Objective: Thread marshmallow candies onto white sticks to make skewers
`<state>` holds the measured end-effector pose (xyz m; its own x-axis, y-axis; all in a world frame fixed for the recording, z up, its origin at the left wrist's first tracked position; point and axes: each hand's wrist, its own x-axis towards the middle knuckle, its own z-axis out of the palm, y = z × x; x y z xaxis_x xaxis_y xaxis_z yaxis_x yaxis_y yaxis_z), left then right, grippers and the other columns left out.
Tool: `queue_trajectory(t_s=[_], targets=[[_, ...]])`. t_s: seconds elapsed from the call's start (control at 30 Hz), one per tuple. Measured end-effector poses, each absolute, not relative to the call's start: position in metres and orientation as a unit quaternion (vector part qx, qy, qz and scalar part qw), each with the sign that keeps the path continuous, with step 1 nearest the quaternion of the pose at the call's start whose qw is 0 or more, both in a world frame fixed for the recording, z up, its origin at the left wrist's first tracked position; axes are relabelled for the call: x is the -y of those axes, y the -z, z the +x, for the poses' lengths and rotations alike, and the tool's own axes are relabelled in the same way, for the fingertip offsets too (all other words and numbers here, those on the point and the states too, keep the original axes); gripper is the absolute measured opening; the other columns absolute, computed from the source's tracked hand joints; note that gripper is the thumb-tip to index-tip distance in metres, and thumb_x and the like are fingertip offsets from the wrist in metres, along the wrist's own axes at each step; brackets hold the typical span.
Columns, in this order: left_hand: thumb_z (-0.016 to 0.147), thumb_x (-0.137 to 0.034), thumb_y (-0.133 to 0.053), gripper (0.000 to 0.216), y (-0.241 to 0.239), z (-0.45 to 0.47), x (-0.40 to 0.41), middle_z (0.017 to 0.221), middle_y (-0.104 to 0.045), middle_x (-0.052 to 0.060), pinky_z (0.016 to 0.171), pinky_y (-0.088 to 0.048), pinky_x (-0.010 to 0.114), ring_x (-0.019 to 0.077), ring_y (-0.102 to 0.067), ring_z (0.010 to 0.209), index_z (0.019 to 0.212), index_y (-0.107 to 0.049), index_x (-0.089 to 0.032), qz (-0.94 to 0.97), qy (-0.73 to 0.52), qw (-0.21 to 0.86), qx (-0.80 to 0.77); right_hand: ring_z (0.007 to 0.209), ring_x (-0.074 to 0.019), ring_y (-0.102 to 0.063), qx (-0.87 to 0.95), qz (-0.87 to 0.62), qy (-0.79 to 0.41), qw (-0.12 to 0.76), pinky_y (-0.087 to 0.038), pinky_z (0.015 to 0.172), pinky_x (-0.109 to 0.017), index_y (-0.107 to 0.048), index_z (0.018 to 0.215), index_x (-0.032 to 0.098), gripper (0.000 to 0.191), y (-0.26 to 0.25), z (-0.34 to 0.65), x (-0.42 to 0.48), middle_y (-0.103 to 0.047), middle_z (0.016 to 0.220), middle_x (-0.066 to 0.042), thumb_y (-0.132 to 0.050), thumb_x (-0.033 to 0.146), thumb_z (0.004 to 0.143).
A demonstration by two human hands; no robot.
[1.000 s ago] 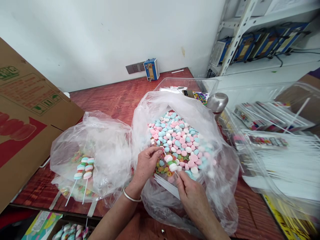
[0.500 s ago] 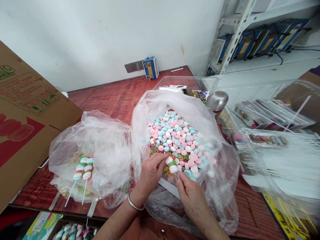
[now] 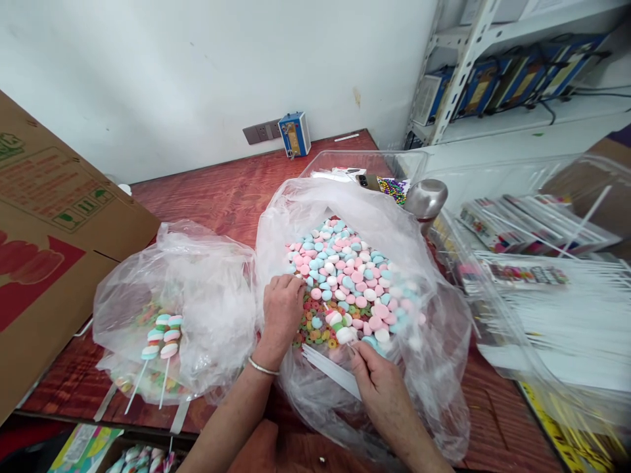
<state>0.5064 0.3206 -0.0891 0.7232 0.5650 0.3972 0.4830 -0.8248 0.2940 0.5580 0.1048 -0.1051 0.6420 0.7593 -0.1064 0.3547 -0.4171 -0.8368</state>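
My right hand [image 3: 382, 378] pinches the stick of a candy skewer [image 3: 340, 326] threaded with white marshmallow and green pieces. A bundle of white sticks [image 3: 330, 369] runs under that hand, its ends pointing left. My left hand [image 3: 282, 307] is at the left side of the open plastic bag [image 3: 283, 213]. Its fingers are curled in, and whatever they hold is hidden. Pink, blue and white marshmallows [image 3: 348, 263] fill the bag, with ring-shaped gummies [image 3: 320, 332] in front of them. Two finished-looking skewers [image 3: 162, 338] lie on a second plastic bag [image 3: 211, 263] to the left.
A cardboard box [image 3: 64, 217] stands at the left. Beyond the bag are a clear tray [image 3: 345, 155] and a metal cup-like object [image 3: 426, 197]. At the right, a clear bin [image 3: 497, 328] holds many white sticks. A box of wrapped candy [image 3: 140, 460] sits below the table edge.
My left hand has left the skewer and moved left and up to the bag's left side. My right hand keeps its hold on the skewer almost in place.
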Motion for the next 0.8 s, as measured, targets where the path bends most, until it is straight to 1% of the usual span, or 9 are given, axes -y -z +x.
queue_trajectory(t_s=[0.07, 0.13, 0.23, 0.27, 0.33, 0.43, 0.6, 0.7, 0.8], targets=[[0.09, -0.023, -0.058, 0.01, 0.087, 0.505, -0.317, 0.097, -0.068, 0.009, 0.088, -0.044, 0.041, 0.0264, -0.057, 0.097, 0.085, -0.067, -0.021, 0.906, -0.275, 0.141, -0.289, 0.061, -0.0182, -0.054, 0.341, -0.805, -0.247, 0.417, -0.036, 0.057, -0.026, -0.046, 0.075, 0.023, 0.033, 0.103, 0.559, -0.105, -0.055, 0.065, 0.0, -0.032, 0.042, 0.098], [0.089, -0.027, -0.06, 0.01, 0.083, 0.503, -0.31, 0.095, -0.07, 0.008, 0.086, -0.046, 0.037, 0.0236, -0.061, 0.095, 0.085, -0.067, -0.02, 0.863, -0.305, 0.27, -0.299, 0.061, -0.0179, -0.054, 0.34, -0.803, -0.247, 0.423, -0.035, 0.057, -0.026, -0.046, 0.075, 0.023, 0.033, 0.099, 0.559, -0.105, -0.056, 0.065, 0.0, -0.032, 0.041, 0.098], [0.084, -0.037, -0.066, 0.018, 0.074, 0.502, -0.299, 0.081, -0.071, 0.004, 0.069, -0.049, 0.029, 0.0167, -0.063, 0.073, 0.083, -0.067, -0.019, 0.738, -0.266, 0.526, -0.329, 0.06, -0.017, -0.053, 0.343, -0.796, -0.243, 0.435, -0.034, 0.056, -0.025, -0.045, 0.074, 0.023, 0.032, 0.095, 0.558, -0.106, -0.055, 0.064, 0.001, -0.033, 0.04, 0.098], [0.082, -0.039, -0.069, 0.021, 0.072, 0.503, -0.296, 0.075, -0.07, 0.002, 0.063, -0.048, 0.026, 0.0144, -0.061, 0.065, 0.081, -0.067, -0.018, 0.693, -0.242, 0.591, -0.334, 0.059, -0.0167, -0.052, 0.345, -0.794, -0.242, 0.438, -0.034, 0.055, -0.025, -0.045, 0.074, 0.023, 0.032, 0.093, 0.558, -0.106, -0.055, 0.064, 0.001, -0.033, 0.04, 0.098], [0.076, -0.041, -0.074, 0.026, 0.069, 0.503, -0.291, 0.068, -0.068, 0.001, 0.056, -0.045, 0.022, 0.0113, -0.058, 0.057, 0.077, -0.066, -0.016, 0.627, -0.212, 0.672, -0.333, 0.058, -0.0161, -0.052, 0.349, -0.793, -0.238, 0.439, -0.033, 0.054, -0.024, -0.043, 0.073, 0.023, 0.032, 0.092, 0.558, -0.106, -0.054, 0.062, 0.002, -0.033, 0.039, 0.098], [0.071, -0.039, -0.079, 0.028, 0.069, 0.504, -0.287, 0.067, -0.067, 0.0, 0.056, -0.046, 0.021, 0.0104, -0.059, 0.058, 0.074, -0.065, -0.016, 0.597, -0.205, 0.706, -0.321, 0.057, -0.016, -0.052, 0.356, -0.796, -0.227, 0.433, -0.033, 0.054, -0.024, -0.043, 0.072, 0.023, 0.031, 0.091, 0.557, -0.105, -0.054, 0.061, 0.002, -0.034, 0.038, 0.097], [0.072, -0.038, -0.08, 0.027, 0.072, 0.506, -0.279, 0.075, -0.069, 0.001, 0.066, -0.051, 0.022, 0.0112, -0.063, 0.067, 0.077, -0.067, -0.015, 0.615, -0.224, 0.699, -0.289, 0.056, -0.0158, -0.054, 0.357, -0.801, -0.202, 0.437, -0.033, 0.053, -0.024, -0.047, 0.073, 0.023, 0.03, 0.09, 0.555, -0.103, -0.057, 0.062, 0.002, -0.034, 0.035, 0.098], [0.074, -0.037, -0.08, 0.027, 0.071, 0.51, -0.274, 0.072, -0.066, -0.001, 0.065, -0.051, 0.02, 0.0092, -0.061, 0.066, 0.085, -0.067, -0.017, 0.538, -0.234, 0.757, -0.287, 0.053, -0.0151, -0.055, 0.365, -0.801, -0.176, 0.441, -0.034, 0.052, -0.023, -0.051, 0.077, 0.022, 0.03, 0.092, 0.554, -0.102, -0.058, 0.061, 0.002, -0.035, 0.035, 0.099], [0.074, -0.034, -0.081, 0.031, 0.069, 0.516, -0.265, 0.08, -0.068, 0.001, 0.069, -0.053, 0.023, 0.0116, -0.064, 0.073, 0.095, -0.068, -0.016, 0.43, -0.188, 0.839, -0.276, 0.054, -0.0151, -0.057, 0.366, -0.804, -0.147, 0.445, -0.036, 0.053, -0.023, -0.053, 0.079, 0.022, 0.028, 0.095, 0.553, -0.102, -0.06, 0.062, 0.002, -0.035, 0.032, 0.099]])
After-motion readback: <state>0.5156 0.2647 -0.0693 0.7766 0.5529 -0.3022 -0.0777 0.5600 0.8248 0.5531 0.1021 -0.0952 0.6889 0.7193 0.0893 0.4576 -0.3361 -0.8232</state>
